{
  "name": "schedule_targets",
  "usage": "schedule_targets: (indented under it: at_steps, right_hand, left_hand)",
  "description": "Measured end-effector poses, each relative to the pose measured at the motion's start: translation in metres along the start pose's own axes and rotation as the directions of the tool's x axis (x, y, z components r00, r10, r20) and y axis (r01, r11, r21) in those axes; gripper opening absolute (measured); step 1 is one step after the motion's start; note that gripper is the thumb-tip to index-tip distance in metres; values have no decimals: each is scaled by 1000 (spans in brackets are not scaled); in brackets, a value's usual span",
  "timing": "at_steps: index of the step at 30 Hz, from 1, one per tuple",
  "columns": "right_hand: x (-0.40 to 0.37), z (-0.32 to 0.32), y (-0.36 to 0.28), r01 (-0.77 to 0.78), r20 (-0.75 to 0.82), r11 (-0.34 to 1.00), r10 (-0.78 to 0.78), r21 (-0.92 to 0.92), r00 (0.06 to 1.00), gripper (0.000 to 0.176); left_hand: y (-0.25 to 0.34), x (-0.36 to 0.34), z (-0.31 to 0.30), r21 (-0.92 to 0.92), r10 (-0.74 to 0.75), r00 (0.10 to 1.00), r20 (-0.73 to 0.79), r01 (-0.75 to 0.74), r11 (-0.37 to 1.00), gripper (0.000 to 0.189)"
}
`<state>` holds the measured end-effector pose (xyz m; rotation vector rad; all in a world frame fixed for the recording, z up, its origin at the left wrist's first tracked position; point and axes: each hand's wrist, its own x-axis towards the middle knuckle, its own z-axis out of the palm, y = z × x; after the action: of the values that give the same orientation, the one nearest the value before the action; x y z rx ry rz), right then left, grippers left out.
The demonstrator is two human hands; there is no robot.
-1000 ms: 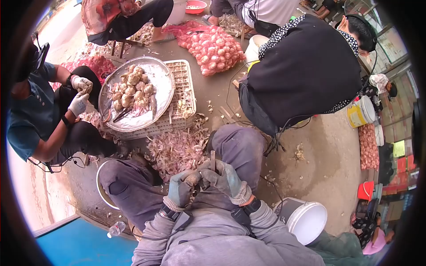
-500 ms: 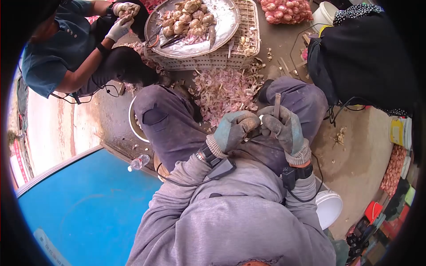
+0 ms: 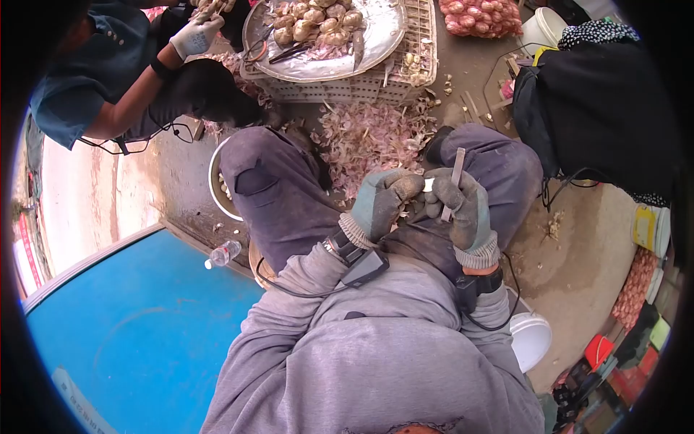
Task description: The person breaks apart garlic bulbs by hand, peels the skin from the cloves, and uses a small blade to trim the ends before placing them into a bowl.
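My left hand (image 3: pixel 384 204), in a blue-grey work glove with a worn brown thumb, is closed in a pinch over my lap. A small white garlic clove (image 3: pixel 428 185) shows at its fingertips, against the fingers of my right hand (image 3: pixel 464 210). That hand, gloved alike, is wrapped round a narrow, flat-bladed knife (image 3: pixel 458 168), which points up and away from me. The two hands nearly meet, and their fingers hide part of the clove. Beyond my knees, a heap of pinkish garlic skins (image 3: pixel 369 145) covers the ground.
A round metal tray (image 3: pixel 383 43) with garlic bulbs (image 3: pixel 318 22) and tools rests on a plastic crate (image 3: pixel 332 92). At left, a co-worker's gloved hand (image 3: pixel 195 37) is near the tray. A white basin (image 3: pixel 215 177), plastic bottle (image 3: pixel 224 253) and blue board (image 3: pixel 144 311) lie left; a bucket (image 3: pixel 531 340) stands right.
The knife has turned to lean slightly right at its upper end, and more of the white clove shows between my hands. The whole view has shifted slightly. The co-worker's hands appear higher.
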<state>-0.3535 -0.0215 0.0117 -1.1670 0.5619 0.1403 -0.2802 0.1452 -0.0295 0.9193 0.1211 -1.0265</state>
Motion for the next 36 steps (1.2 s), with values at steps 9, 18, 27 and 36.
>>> schedule_targets:
  at_steps: [9,18,27,36]
  right_hand:
    - [-2,14,4,213,-46,697,-333,-685,942,17]
    - [6,27,11,110,-176,925,-184,-363,967,20]
    - [16,22,7,3,-187,992,-27,-127,982,46]
    - [26,23,4,23,-131,992,-39,-121,991,36]
  left_hand:
    - [-26,19,-29,693,514,852,99,-429,579,17]
    - [-2,12,-31,745,607,760,233,-541,391,15]
    - [21,2,-24,386,287,957,-45,-248,888,17]
    - [20,9,-17,48,22,986,-168,-15,999,20]
